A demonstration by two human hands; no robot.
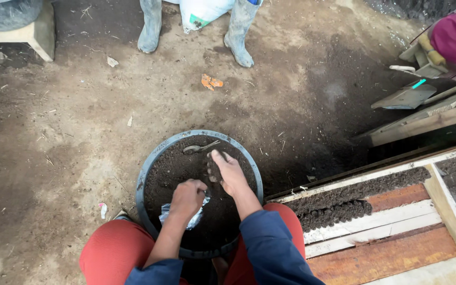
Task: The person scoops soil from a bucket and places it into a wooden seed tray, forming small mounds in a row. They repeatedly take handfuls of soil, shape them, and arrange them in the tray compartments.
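I see a round black tub (149, 174) of dark soil between my red-clad knees. Over the tub's middle, my right hand (229, 171) cups soil, fingers curled together. Nearer its left rim, my left hand (187, 198) pinches a crumpled clear plastic bag (196, 216).

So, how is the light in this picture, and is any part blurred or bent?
Head view: soft, even daylight, with no hard shadows or glare; the left hand, on a crumpled plastic bag, and the right hand over the round soil basin look fairly sharp; the wooden frame at the right edge appears slightly stretched by the wide lens.
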